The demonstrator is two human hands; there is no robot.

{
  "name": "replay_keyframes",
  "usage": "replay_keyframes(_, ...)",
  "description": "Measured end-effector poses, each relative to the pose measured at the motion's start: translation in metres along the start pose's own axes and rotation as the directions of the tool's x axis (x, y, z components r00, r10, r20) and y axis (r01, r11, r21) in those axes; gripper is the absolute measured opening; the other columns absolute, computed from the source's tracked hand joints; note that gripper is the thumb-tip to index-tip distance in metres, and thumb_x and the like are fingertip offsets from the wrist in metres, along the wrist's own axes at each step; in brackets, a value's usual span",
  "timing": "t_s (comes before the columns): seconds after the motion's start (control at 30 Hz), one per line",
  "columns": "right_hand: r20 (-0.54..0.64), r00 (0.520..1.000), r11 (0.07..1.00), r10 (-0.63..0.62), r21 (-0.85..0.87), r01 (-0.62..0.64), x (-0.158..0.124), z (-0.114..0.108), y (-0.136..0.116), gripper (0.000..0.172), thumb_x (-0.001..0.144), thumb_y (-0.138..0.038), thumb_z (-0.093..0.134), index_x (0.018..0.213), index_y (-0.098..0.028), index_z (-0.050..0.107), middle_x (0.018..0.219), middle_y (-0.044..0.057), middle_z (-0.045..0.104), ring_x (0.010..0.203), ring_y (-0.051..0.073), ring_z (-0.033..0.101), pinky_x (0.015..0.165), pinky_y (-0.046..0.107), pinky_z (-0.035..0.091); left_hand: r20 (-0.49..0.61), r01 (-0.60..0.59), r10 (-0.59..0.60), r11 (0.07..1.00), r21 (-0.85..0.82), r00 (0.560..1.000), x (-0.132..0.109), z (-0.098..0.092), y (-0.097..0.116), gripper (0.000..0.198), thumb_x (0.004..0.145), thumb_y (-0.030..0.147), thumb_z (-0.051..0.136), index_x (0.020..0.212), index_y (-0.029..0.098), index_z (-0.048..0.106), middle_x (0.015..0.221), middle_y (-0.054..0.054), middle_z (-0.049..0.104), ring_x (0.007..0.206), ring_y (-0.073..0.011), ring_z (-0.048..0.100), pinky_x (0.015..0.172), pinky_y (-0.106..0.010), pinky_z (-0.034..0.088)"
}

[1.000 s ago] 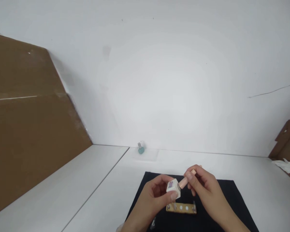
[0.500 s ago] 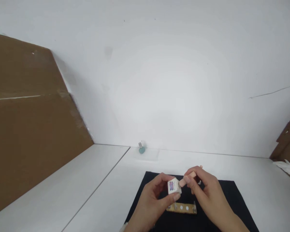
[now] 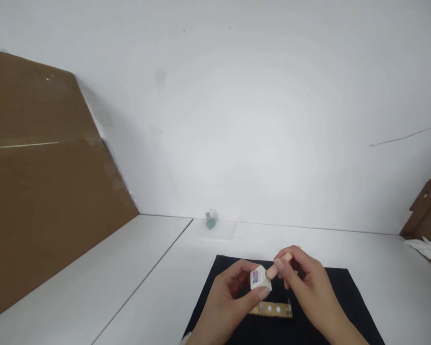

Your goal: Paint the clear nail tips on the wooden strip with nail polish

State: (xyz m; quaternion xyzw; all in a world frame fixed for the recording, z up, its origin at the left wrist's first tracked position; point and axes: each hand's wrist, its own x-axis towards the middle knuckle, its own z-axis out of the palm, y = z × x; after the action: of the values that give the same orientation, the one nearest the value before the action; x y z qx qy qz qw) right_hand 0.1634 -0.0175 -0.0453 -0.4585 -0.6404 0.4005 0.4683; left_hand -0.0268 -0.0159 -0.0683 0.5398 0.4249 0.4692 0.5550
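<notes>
Matte white wall (image 3: 258,120) rises behind the black mat (image 3: 348,297). A brown cardboard panel (image 3: 39,182), dull and creased, leans left of the mat. A smooth white bench (image 3: 147,268) carries the mat, a flat dark rectangle, cloth-like.

Over the mat's middle:
- left hand (image 3: 226,306), grip pinching a small white bottle (image 3: 260,279), blocky, with a purple label
- right hand (image 3: 309,292), grip pressed together on the bottle's peach cap (image 3: 278,266), a slim rounded stick

Crumpled tissue (image 3: 422,247) far right of the mat. Tan strip (image 3: 273,310) on the mat's near part, flat, with pale round dots. Teal bottle (image 3: 210,221) beyond the mat's far edge.

We judge the work early: the cap looks seated on the bottle and the dots look bare
</notes>
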Motion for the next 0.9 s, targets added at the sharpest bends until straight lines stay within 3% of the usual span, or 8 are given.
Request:
replay_keyframes(0.2, 0.009, 0.997, 0.994, 0.079, 0.070, -0.079, 0.005, 0.001, 0.005, 0.043, 0.098, -0.061, 0.058, 0.083, -0.021, 0.064, 0.079, 0.001, 0.073, 0.058, 0.012, 0.054, 0.062, 0.025, 0.044, -0.035, -0.128, 0.140, 0.966, 0.224, 0.990, -0.002, 0.003, 0.001, 0.016, 0.076, 0.027, 0.079, 0.089, 0.020, 0.075, 0.085, -0.002, 0.074, 0.084, -0.0221, 0.068, 0.079, -0.032, 0.054)
replay_keyframes(0.4, 0.017, 0.998, 0.991, 0.067, 0.116, -0.068, 0.003, 0.000, 0.003, 0.039, 0.098, -0.059, 0.061, 0.085, -0.021, 0.065, 0.081, 0.001, 0.073, 0.059, 0.012, 0.054, 0.062, 0.025, 0.045, -0.024, -0.245, 0.264, 0.921, 0.303, 0.964, -0.002, -0.001, -0.007, 0.014, 0.080, 0.023, 0.078, 0.093, 0.025, 0.075, 0.088, 0.001, 0.074, 0.086, -0.0202, 0.070, 0.080, -0.028, 0.054)
replay_keyframes(0.63, -0.001, 0.997, 0.993, 0.083, 0.088, -0.082, 0.003, -0.002, 0.003, 0.044, 0.097, -0.061, 0.060, 0.081, -0.021, 0.065, 0.074, 0.000, 0.069, 0.056, 0.012, 0.054, 0.059, 0.025, 0.045, -0.016, -0.354, 0.388, 0.856, 0.376, 0.921, -0.001, -0.002, -0.013, 0.026, 0.083, 0.016, 0.076, 0.105, 0.029, 0.073, 0.103, 0.001, 0.077, 0.099, -0.0208, 0.072, 0.087, -0.028, 0.057)
replay_keyframes(0.8, -0.069, 0.998, 0.995, -0.013, -0.104, 0.006, -0.002, 0.001, 0.001, 0.038, 0.100, -0.058, 0.054, 0.090, -0.024, 0.068, 0.077, 0.000, 0.070, 0.062, 0.015, 0.056, 0.061, 0.025, 0.045, -0.022, -0.429, 0.476, 0.811, 0.398, 0.879, -0.002, -0.001, -0.012, 0.027, 0.084, 0.014, 0.077, 0.106, 0.030, 0.074, 0.098, 0.002, 0.078, 0.092, -0.0184, 0.074, 0.083, -0.025, 0.059)
replay_keyframes(0.9, -0.058, 0.998, 0.987, 0.016, -0.157, -0.025, -0.004, 0.001, -0.003, 0.042, 0.102, -0.058, 0.051, 0.084, -0.024, 0.067, 0.075, -0.001, 0.070, 0.060, 0.014, 0.055, 0.059, 0.024, 0.043, 0.001, -0.492, 0.542, 0.762, 0.421, 0.840, -0.003, -0.002, -0.013, 0.035, 0.083, 0.011, 0.077, 0.111, 0.032, 0.075, 0.106, 0.001, 0.078, 0.097, -0.0184, 0.075, 0.087, -0.025, 0.059)
